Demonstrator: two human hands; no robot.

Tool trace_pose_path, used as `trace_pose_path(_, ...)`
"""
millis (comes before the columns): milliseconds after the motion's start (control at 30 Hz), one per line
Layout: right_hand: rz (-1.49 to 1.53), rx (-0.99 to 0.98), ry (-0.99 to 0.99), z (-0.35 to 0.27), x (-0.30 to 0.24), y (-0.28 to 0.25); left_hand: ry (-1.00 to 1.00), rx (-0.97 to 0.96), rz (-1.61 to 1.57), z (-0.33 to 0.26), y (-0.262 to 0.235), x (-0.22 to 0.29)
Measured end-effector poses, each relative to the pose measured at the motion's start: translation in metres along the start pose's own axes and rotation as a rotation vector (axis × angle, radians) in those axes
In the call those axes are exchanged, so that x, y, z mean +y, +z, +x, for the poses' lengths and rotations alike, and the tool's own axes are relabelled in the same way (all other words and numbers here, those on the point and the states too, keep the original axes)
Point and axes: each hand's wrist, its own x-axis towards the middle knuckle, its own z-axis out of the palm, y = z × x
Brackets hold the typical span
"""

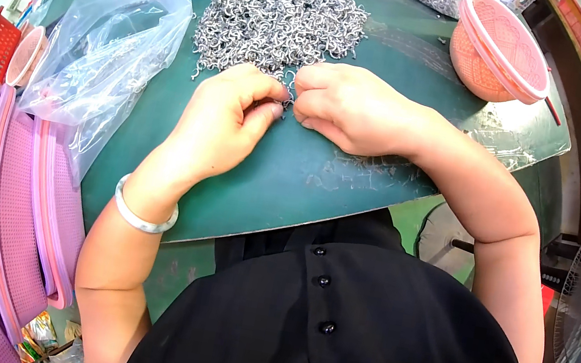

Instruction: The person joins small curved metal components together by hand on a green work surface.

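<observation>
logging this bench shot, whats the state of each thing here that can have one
left hand: closed, pinching a small metal piece
right hand: closed, fingertips meeting the left hand's
pile of metal hooks: loose heap on the green table
clear plastic bag: open, crumpled, some hooks inside
pink basket: tipped on its side
stacked pink baskets: nested, standing on edge

Small metal piece (pixel 287 98) mostly hidden between fingertips.

Both hands, left (pixel 227 121) and right (pixel 341 105), curled, fingertips pinched together.
</observation>
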Motion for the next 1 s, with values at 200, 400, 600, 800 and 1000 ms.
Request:
trace_pose_path(200,0.481,0.103,0.275,0.003,-0.003,-0.002,0.005,-0.007,-0.021,-0.007,0.005,0.009)
trace_pose_path(400,0.745,0.069,0.459,0.005,-0.004,-0.006,0.058,0.088,-0.005,-0.005,0.009,-0.001)
trace_pose_path(600,0.295,0.101,0.309,-0.004,0.006,-0.01,0.101,0.128,-0.168,-0.005,0.009,-0.002)
trace_pose_path(800,0.087,-0.016,0.162,-0.005,0.006,-0.007,0.092,0.157,-0.21,-0.005,0.009,-0.003)
trace_pose_path(1000,0.14,-0.022,0.194,-0.005,0.003,-0.008,0.084,0.152,-0.235,-0.005,0.009,-0.004)
